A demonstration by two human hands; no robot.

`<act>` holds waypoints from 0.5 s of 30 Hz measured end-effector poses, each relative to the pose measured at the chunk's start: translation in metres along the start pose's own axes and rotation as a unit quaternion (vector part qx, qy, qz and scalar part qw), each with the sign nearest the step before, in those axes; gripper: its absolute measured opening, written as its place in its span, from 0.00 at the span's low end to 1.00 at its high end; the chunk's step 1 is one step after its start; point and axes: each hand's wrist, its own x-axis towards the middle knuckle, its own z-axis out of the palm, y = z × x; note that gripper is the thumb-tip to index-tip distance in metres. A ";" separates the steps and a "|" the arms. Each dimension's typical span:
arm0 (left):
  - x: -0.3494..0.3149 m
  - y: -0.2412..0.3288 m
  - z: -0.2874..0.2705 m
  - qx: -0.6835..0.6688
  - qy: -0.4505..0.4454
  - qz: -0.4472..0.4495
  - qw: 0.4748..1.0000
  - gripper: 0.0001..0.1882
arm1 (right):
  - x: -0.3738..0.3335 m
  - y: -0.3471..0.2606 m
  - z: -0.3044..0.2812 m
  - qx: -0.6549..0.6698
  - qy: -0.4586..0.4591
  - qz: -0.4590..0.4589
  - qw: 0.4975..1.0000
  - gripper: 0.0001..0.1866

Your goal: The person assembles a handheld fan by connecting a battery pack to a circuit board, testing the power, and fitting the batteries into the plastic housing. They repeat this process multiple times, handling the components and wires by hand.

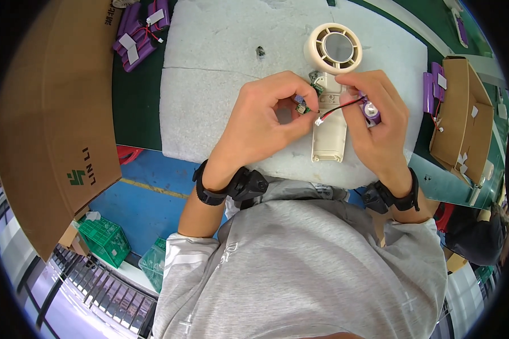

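A cream handheld fan (309,51) lies on the white foam sheet, its round head away from me and its hollow handle (329,141) toward me. My left hand (263,116) pinches a small green circuit board (302,107) just left of the handle. In my right hand (383,118), a purple cylindrical battery (371,113) is partly hidden by the fingers. Its red and black wires (340,105) reach left across the handle to a white plug (319,121) close to the left fingertips. Plug and board look apart, though the fingers partly cover the board.
Purple battery packs (131,42) lie at the far left beside a large cardboard box (56,124). An open carton (464,113) and more purple batteries (434,90) are at the right. A small dark part (260,51) rests on the foam sheet (209,107). Green crates (103,240) stand below, left.
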 end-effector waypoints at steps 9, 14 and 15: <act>-0.001 0.005 0.000 -0.066 0.025 -0.024 0.997 0.09 | 0.001 0.006 -0.008 -0.022 -0.024 -0.057 0.998 0.16; 0.000 0.011 -0.001 -0.131 0.043 -0.094 0.986 0.08 | 0.005 0.006 -0.015 -0.041 -0.075 -0.112 0.990 0.16; 0.000 0.011 -0.001 -0.131 0.044 -0.099 0.985 0.08 | 0.004 0.007 -0.014 -0.045 -0.063 -0.116 0.990 0.16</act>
